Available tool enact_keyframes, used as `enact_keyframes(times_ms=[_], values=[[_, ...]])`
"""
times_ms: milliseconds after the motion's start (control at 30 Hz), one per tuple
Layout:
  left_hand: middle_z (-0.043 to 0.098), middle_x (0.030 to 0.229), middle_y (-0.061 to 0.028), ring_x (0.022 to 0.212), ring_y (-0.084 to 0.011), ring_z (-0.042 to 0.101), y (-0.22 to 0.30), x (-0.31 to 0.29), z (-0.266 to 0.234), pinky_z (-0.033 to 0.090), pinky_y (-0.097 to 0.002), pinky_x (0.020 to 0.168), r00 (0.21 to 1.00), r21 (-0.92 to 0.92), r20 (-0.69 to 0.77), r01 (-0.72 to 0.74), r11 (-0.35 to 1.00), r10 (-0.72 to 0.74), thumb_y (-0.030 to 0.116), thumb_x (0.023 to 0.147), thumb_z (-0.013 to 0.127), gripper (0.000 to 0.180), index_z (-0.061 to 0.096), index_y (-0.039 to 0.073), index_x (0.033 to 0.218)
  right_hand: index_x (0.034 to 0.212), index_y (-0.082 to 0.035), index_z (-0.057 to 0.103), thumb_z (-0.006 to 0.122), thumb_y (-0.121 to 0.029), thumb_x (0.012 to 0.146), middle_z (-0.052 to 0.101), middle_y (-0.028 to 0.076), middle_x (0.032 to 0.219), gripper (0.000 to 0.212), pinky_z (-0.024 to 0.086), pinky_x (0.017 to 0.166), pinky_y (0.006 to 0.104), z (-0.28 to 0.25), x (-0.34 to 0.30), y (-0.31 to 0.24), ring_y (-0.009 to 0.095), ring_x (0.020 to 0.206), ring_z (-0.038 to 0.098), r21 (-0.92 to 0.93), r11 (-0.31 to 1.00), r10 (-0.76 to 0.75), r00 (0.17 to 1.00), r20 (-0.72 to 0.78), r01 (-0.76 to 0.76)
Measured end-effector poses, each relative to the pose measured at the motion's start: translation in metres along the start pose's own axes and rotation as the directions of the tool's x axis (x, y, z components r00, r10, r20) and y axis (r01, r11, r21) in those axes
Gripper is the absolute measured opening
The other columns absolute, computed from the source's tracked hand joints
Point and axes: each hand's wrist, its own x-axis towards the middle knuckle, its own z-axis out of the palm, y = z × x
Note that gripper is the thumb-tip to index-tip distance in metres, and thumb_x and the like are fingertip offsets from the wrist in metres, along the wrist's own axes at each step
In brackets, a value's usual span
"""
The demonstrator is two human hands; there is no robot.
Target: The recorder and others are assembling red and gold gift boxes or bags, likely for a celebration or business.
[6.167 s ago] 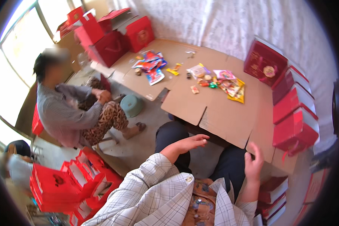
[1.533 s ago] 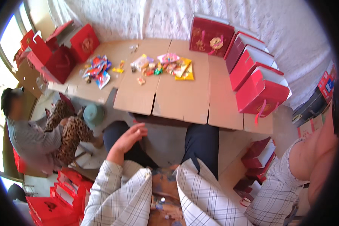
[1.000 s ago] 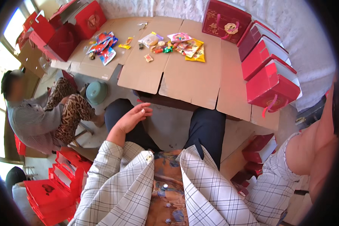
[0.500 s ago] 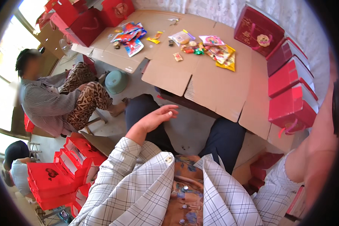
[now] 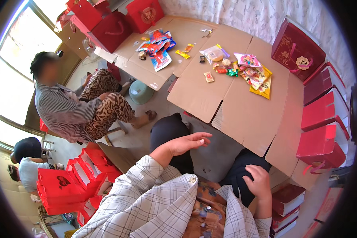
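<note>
My left hand [image 5: 185, 144] hovers over my left knee with its fingers stretched out, holding nothing. Above my right thigh is my right hand [image 5: 259, 181], slightly bent, its fingers apart and no object in it. Ahead, a cardboard-covered table [image 5: 246, 113] bears snack packets: a pink packet [image 5: 246, 60], yellow packets [image 5: 260, 92], a clear-wrapped round cake [image 5: 214, 54], a green-wrapped candy [image 5: 232, 72] and a small beige-wrapped sweet [image 5: 208, 77]. Farther left lies a pile of blue and red packets [image 5: 161, 59], beside a small yellow packet [image 5: 182, 54].
Dark red gift boxes [image 5: 294, 49] and brighter red ones [image 5: 319, 146] line the table's right side. More red boxes [image 5: 59, 186] are stacked at my left. A seated person [image 5: 67, 107] is at the left, near a green basin [image 5: 141, 93]; dark red boxes [image 5: 287, 200] stand low at right.
My right arm has swung in from the far right edge, bringing the hand over my right thigh. My left hand keeps its pose; the table now appears farther right in the picture.
</note>
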Motion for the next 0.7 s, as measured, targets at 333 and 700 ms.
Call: enact_keyframes(times_ms=[333,700], values=[[0.050,0.145,-0.0085,0.138,-0.0185,0.040,-0.010,0.061,0.029,0.029,-0.0365,0.118,0.987,0.062,0.125,0.094,0.994,-0.101,0.045,0.104,0.059,0.066,0.038,0.013,0.157,0.090,-0.008,0.069,0.080,-0.026,0.073,0.074,0.007,0.095,0.027,0.050,0.072,0.0411,0.027,0.000,0.034,0.027,0.082,0.068,-0.032,0.998,-0.051,0.998,-0.043,0.050],[0.047,0.147,-0.0132,0.140,-0.0221,0.039,-0.009,0.071,0.044,0.032,-0.0382,0.117,0.975,0.154,0.029,0.213,0.965,-0.220,0.049,0.105,0.055,0.072,0.031,0.008,0.159,0.092,-0.013,0.069,0.082,-0.027,0.075,0.073,0.002,0.094,0.026,0.050,0.071,0.0387,0.027,0.000,0.053,0.022,0.081,0.067,0.141,0.981,-0.150,0.984,0.091,0.137]])
